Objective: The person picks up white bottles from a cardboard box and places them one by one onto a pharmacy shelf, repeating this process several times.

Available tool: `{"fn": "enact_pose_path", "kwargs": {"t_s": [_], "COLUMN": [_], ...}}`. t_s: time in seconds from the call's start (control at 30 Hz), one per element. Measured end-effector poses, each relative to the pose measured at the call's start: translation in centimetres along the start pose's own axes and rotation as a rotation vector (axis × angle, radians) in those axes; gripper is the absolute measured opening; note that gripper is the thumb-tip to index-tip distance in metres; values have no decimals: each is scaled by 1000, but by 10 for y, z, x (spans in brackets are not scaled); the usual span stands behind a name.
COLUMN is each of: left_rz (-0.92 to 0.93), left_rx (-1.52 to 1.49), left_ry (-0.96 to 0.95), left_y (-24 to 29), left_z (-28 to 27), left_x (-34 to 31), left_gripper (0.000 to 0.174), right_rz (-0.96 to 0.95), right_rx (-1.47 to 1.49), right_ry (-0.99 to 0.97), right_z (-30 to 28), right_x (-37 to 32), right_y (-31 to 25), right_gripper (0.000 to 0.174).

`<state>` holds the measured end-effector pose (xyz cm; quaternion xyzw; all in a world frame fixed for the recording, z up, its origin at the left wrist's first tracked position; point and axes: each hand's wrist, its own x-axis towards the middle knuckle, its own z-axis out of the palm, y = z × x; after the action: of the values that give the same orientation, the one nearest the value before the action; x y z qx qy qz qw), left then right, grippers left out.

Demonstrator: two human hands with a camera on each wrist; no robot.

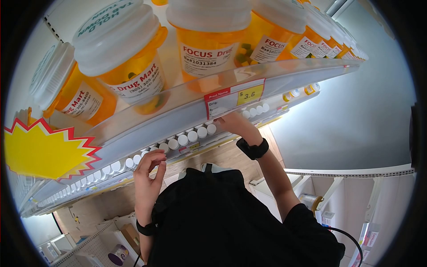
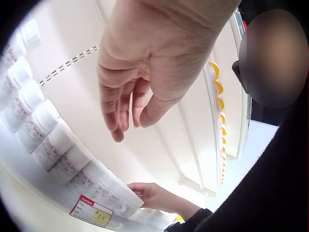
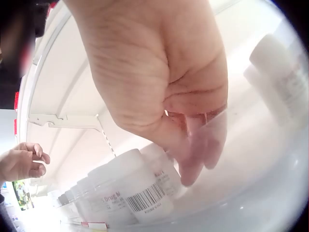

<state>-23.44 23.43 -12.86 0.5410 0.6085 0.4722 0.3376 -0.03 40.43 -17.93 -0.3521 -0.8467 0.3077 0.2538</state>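
My right hand [image 1: 235, 124] reaches into the lower shelf, partly behind the upper shelf's price tag [image 1: 234, 97]. In the right wrist view, this hand [image 3: 159, 72] points its fingers down beside the end white bottle [image 3: 145, 186] of a row; no object shows between them, and whether they touch the bottle is unclear. My left hand [image 1: 149, 175] hovers by the white bottles' caps [image 1: 173, 144], fingers loosely bent and holding nothing. The left wrist view shows this hand [image 2: 149, 63] above the shelf, away from the labelled white bottles [image 2: 50, 147].
Large orange bottles with white lids [image 1: 209, 49] line the upper shelf behind a clear front lip. A yellow starburst sign [image 1: 46, 149] sticks out at left. Another white bottle [image 3: 277, 67] stands beyond my right hand. More shelving [image 1: 351, 200] is at lower right.
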Motion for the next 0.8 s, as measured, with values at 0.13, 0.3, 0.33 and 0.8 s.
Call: {"fn": "enact_pose_path", "kwargs": {"t_s": [0.13,0.3,0.33,0.8], "left_rz": [10,-2,-5,16], "left_rx": [22,33,38,53], "left_ry": [-3,-48,-49,2], "left_y": [1,1,1,0], "left_z": [-1,-2,-2,0], "left_x": [-1,-2,-2,-7], "left_gripper": [12,16,16,12], "right_rz": [-55,21,32,283], "right_rx": [50,56,65,-61], "right_ry": [137,-10,-30,-59], "right_z": [-5,-7,-5,-5], "right_x": [2,4,4,-15], "right_y": [-6,-12,-10,-28], "right_gripper": [17,15,15,30]}}
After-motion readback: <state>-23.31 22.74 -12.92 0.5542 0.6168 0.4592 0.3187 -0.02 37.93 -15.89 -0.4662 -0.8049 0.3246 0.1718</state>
